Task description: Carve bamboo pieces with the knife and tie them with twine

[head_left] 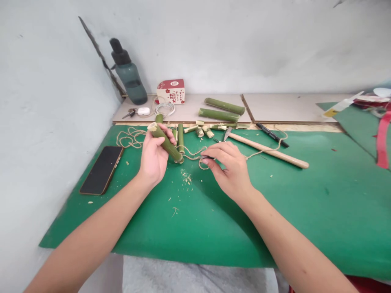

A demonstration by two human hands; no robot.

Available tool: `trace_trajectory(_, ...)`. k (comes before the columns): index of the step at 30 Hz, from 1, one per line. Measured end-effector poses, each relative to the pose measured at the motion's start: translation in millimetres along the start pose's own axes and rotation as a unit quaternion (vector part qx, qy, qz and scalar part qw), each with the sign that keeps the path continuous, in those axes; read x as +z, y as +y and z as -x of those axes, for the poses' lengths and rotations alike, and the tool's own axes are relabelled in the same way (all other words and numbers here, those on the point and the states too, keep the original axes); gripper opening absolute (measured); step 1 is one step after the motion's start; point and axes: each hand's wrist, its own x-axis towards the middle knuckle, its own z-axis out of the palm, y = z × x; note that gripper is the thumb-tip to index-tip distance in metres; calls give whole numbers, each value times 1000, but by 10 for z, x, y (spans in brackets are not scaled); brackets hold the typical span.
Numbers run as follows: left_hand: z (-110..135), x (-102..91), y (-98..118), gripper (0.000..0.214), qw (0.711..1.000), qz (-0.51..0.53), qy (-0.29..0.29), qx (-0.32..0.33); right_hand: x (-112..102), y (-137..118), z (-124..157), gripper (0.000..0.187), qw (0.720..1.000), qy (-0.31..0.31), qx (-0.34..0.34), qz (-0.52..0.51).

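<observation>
My left hand (154,162) is wrapped round a short green bamboo tube (166,143), which it holds tilted above the green mat. Between thumb and fingers, my right hand (230,169) pinches a thin dark tool (208,157); most of it is hidden, so its kind is unclear. Jute twine (191,153) runs from near the tube to my right fingertips and makes a small loop below them. Just behind the held tube, another bamboo tube (181,139) stands or leans on the mat. Loose twine (131,137) lies coiled to the left.
A phone (102,170) lies at the left. A hammer (269,150) and a black marker (271,134) lie at the right, with twine across the handle. Behind are cut bamboo pieces (208,132), longer bamboo tubes (224,106), a bottle (131,77) and a box (171,92).
</observation>
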Motion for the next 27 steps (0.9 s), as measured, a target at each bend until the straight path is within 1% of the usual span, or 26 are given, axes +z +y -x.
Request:
trace_trajectory(3,7,5,-31,19,1000,-11,-11,-5,12,27,6,8,999,-42,-2,8)
trace_trajectory(6,8,6,-63,17,999,-34,-41,-4,43,51,26,7,997,-78,6,17)
trace_trajectory(10,52,44,-67,14,996,-61,-68,-12,100,91,62,15,991,-126,17,34)
trace_trajectory(13,100,88,-45,15,994,-63,-81,-40,145,114,86,17,985,-167,13,47)
trace_trajectory(15,115,100,-38,16,995,-50,-76,-37,169,118,95,16,982,-183,10,47)
trace_trajectory(17,107,91,-42,13,997,-31,-61,-32,182,116,93,15,982,-186,10,42)
trace_trajectory(21,46,38,-65,13,998,0,-43,-45,167,118,71,14,985,-167,28,34)
trace_trajectory(24,16,24,-80,9,999,-23,-32,-24,144,139,60,14,986,-157,40,36)
trace_trajectory(27,5,24,-112,17,997,-70,-25,-10,138,163,62,13,987,-153,43,38)
